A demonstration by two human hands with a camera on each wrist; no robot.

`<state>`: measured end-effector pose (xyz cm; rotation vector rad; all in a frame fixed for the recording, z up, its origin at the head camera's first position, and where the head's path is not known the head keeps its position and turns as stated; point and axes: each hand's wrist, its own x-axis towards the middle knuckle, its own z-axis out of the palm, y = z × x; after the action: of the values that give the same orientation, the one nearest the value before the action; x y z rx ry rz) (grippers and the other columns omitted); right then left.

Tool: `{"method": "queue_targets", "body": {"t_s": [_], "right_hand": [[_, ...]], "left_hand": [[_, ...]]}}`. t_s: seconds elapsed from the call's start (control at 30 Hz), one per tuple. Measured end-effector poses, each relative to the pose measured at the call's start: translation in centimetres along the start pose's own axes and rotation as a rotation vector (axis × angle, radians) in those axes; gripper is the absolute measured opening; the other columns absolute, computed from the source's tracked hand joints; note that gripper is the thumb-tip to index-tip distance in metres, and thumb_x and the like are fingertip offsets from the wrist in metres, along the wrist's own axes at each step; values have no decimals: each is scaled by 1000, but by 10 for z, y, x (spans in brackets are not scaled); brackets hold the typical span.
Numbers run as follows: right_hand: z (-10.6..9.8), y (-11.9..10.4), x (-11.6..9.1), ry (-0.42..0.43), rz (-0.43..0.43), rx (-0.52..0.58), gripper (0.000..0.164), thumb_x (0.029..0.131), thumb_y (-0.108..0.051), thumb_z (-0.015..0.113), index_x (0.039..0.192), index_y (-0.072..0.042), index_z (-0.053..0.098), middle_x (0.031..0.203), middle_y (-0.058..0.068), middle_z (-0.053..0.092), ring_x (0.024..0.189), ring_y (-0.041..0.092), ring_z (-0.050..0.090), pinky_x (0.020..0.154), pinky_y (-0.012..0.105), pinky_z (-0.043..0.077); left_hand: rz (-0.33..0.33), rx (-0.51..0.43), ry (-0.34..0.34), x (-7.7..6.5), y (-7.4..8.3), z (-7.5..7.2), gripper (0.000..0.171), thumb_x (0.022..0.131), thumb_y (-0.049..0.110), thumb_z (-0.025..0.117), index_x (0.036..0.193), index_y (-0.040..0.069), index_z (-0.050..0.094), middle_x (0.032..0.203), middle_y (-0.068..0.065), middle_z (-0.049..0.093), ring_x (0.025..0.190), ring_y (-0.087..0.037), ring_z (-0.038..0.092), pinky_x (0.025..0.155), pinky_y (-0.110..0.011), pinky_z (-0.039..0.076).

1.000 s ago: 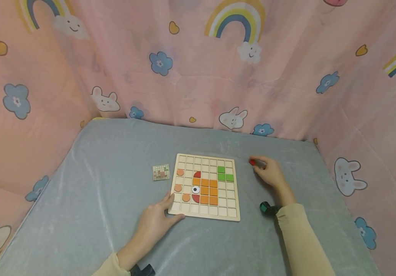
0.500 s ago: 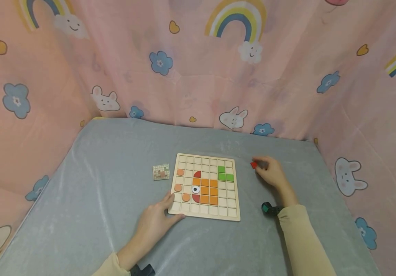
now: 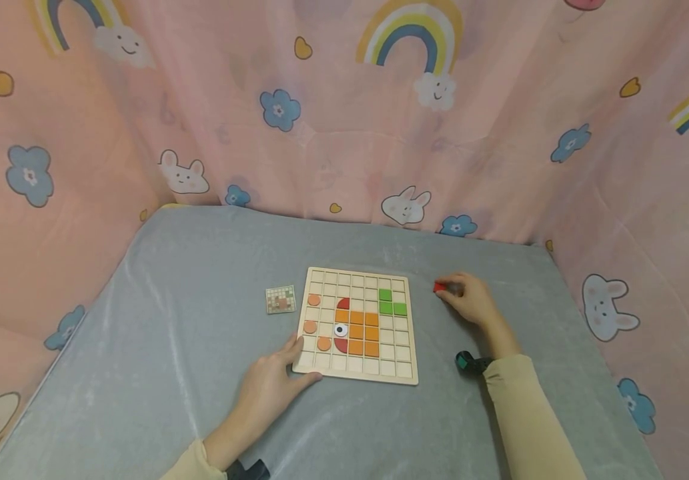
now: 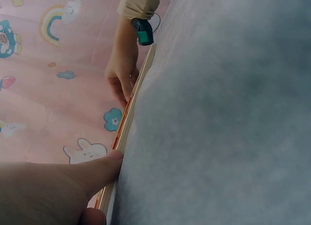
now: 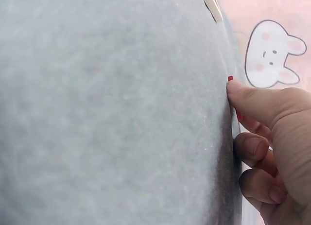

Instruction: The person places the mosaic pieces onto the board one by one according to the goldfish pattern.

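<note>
A square wooden grid board (image 3: 403, 333) lies on the cloth, bearing orange and green squares, orange discs, red rounded pieces and an eye piece (image 3: 341, 329). My left hand (image 3: 269, 380) grips its near left corner, thumb at the front edge and fingers at the left side. In the left wrist view, the thumb (image 4: 99, 171) lies against the board's edge (image 4: 127, 119). Off the board's right side, my right hand (image 3: 470, 300) pinches a small red piece (image 3: 438, 287) between thumb and fingers. Seen from the right wrist, most of the red piece (image 5: 231, 78) is hidden behind the thumb.
A small pattern card (image 3: 281, 300) with a printed grid lies left of the board. Grey cloth (image 3: 200, 280) covers the table, and a pink printed curtain (image 3: 332, 153) stands behind it and at both sides.
My right hand has shifted only slightly, and the red piece has turned a little in its fingers. The left hand and the board stay where they were.
</note>
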<state>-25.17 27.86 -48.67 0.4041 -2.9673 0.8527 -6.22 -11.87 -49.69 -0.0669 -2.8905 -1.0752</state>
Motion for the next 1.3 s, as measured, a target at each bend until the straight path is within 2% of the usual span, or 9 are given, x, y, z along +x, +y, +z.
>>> {"method": "queue_targets", "body": {"t_s": [0.37,0.57,1.0,1.3], "right_hand": [[0,-1,0,-18,-9,0,27,99,-12,76,121,4,76,116,23,70,74,21,55,68,34,45],[-3,-10,-5,-10,-27,14,28,100,-16,76,122,1,76,116,21,71,73,20,56,67,34,47],[0,-46,-33,10,-118,46,25,96,-13,80,120,-5,78,114,13,72,75,16,55,63,28,44],[8,-57,-52,62,-217,86,25,92,-8,84,116,-6,80,106,6,74,69,10,54,57,25,44]], "left_hand": [[-7,-9,-5,0,0,0,79,79,45,93,142,6,68,148,-13,63,122,-45,68,88,-54,61],[-2,-12,1,0,1,0,79,79,46,92,142,6,68,148,-14,63,122,-45,67,88,-53,61],[-17,-11,-6,0,1,0,79,79,45,93,143,7,67,149,-12,61,125,-44,66,89,-53,61],[-11,-5,-6,0,2,-1,79,79,45,93,143,7,67,148,-12,62,124,-43,67,88,-53,61]]}}
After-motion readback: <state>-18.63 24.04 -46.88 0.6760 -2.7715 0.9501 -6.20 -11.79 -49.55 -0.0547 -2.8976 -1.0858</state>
